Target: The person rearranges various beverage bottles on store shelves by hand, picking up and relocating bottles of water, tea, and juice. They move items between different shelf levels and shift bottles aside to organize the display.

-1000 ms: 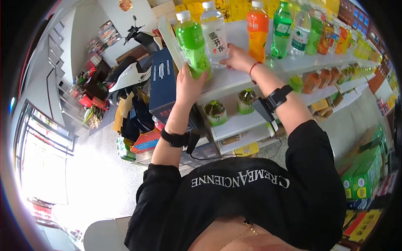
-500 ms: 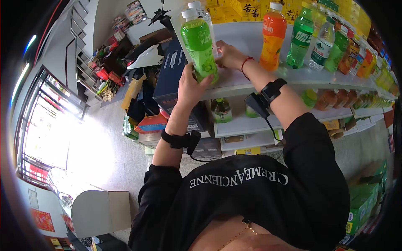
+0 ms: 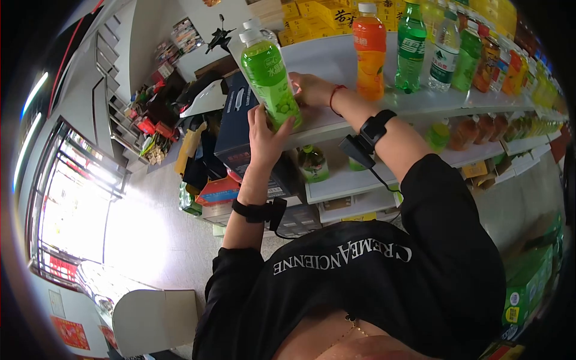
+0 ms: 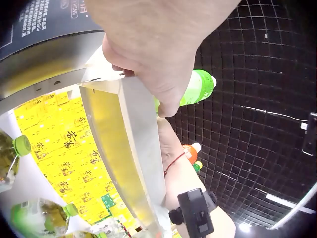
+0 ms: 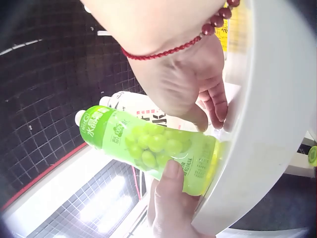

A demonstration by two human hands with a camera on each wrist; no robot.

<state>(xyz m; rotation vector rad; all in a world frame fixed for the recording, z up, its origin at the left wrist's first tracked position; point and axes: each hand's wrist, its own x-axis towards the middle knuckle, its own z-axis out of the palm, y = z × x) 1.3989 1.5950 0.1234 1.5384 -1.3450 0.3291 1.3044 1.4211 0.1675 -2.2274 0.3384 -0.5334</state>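
Observation:
A green grape drink bottle [image 3: 270, 78] with a white cap stands at the left end of the top shelf, leaning left in the head view. My left hand [image 3: 267, 138] grips its base, thumb [image 5: 172, 171] across the front. Directly behind it is a clear bottle with a white label [image 5: 136, 103], mostly hidden by the green one in the head view. My right hand [image 3: 315, 91] holds this bottle low down, thumb and fingers around its base near the shelf. The right wrist view shows the two bottles almost touching, one before the other.
An orange drink bottle [image 3: 369, 54], a green soda bottle [image 3: 411, 51] and a water bottle [image 3: 444, 54] stand in line to the right on the top shelf [image 3: 336, 117]. Yellow boxes [image 3: 318, 21] are stacked behind. A dark blue box [image 3: 235, 120] adjoins the shelf's left end.
My right hand has moved left with the clear bottle, from beside the green bottle to behind it. The green bottle, still in my left hand, tilts further left in the view.

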